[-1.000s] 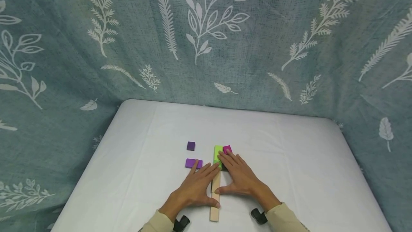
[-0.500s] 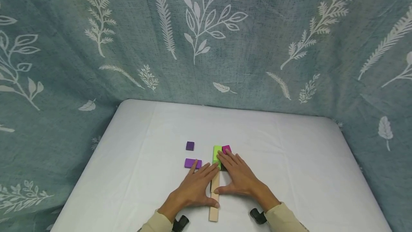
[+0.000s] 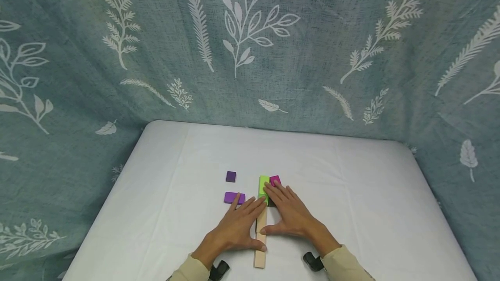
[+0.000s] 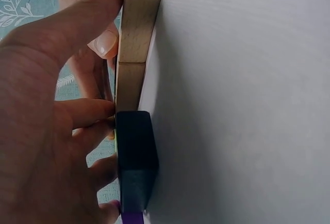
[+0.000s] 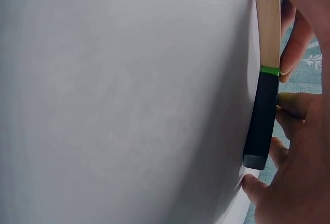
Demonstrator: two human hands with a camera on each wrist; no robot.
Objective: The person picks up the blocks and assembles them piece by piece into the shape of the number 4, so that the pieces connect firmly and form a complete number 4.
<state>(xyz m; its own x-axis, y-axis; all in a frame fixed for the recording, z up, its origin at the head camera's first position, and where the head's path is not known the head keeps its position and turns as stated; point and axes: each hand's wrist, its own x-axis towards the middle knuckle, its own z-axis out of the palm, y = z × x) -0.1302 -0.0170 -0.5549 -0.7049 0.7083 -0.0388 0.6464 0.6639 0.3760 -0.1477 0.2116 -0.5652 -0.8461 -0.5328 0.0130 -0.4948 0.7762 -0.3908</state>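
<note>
1. We see a row of blocks on the table [image 3: 351, 194], between the left hand [image 3: 238, 227] and the right hand [image 3: 292, 216].
2. Its long axis runs away from the body, leaning slightly right: pale blocks [image 3: 259, 259] at the near end, the green block [image 3: 264, 181] at the far end.
3. The row lies to the right of the left hand and to the left of the right hand. We judge this the relation that counts; neither hand is clearly nearer, since both touch it.
4. Both hands have fingers spread and nearly straight, curled round nothing. The left thumb rests on the near pale stretch; right fingers reach over the green block's edge.
5. Under the left fingers we see a dark block [image 4: 136, 144] alongside; under the right fingers, a black block [image 5: 261, 115].
6. The magenta block [image 3: 275, 180] sits right of the green one, partly covered.
7. The purple block [image 3: 230, 197] lies under a left fingertip; the violet square [image 3: 231, 177] stands apart beyond it.
</note>
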